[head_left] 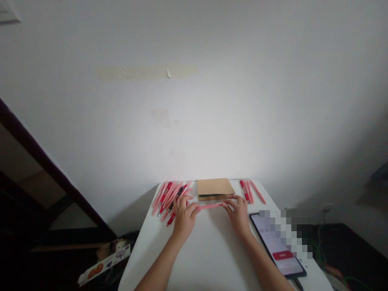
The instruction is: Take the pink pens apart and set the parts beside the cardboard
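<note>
A pink pen [209, 206] is held level between my two hands, over the white table in front of the brown notebook. My left hand [183, 214] pinches its left end with thumb and fingers. At the other end, the fingers of my right hand [238, 214] are closed on it, hiding the tip. Just left of my left hand lies a loose pile of pink, red and black pens [165, 198], partly covered by that hand. Beyond my right hand, several pink and red pens [249, 192] lie side by side.
The brown notebook [215, 186] lies at the table's back edge, against the wall. A large phone or tablet [281, 246] with a lit screen rests on the right side of the white table [212, 258], with a cable at its lower end. Green cables [318, 250] hang beyond the table.
</note>
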`<state>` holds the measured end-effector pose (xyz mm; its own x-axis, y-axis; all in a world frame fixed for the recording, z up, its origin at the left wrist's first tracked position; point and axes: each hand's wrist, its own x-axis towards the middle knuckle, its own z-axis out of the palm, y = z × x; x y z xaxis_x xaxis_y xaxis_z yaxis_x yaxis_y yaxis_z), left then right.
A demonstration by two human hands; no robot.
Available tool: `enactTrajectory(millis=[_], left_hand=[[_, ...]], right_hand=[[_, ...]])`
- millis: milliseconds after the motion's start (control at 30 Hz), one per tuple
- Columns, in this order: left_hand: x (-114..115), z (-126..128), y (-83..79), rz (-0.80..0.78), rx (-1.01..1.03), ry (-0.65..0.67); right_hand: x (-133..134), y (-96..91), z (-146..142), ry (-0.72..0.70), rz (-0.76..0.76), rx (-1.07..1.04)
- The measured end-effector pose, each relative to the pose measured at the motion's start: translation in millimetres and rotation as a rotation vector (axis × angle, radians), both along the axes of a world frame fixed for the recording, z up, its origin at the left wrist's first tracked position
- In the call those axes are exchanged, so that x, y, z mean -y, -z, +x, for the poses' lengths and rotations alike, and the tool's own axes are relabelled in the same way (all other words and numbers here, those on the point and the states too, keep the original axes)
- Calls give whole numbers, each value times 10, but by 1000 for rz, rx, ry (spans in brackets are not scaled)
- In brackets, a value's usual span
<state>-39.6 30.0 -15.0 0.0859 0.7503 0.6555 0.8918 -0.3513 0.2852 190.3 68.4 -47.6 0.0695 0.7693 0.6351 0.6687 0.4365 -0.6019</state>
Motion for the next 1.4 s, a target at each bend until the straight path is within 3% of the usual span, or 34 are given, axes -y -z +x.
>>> enactTrajectory(millis=[567, 1400], left_hand=[[24, 42, -43, -76, -19, -48], [4, 40, 10, -42, -24, -70]], right_hand=[[17, -36, -16, -22, 36, -13], [-2, -23, 6, -4, 11, -42]])
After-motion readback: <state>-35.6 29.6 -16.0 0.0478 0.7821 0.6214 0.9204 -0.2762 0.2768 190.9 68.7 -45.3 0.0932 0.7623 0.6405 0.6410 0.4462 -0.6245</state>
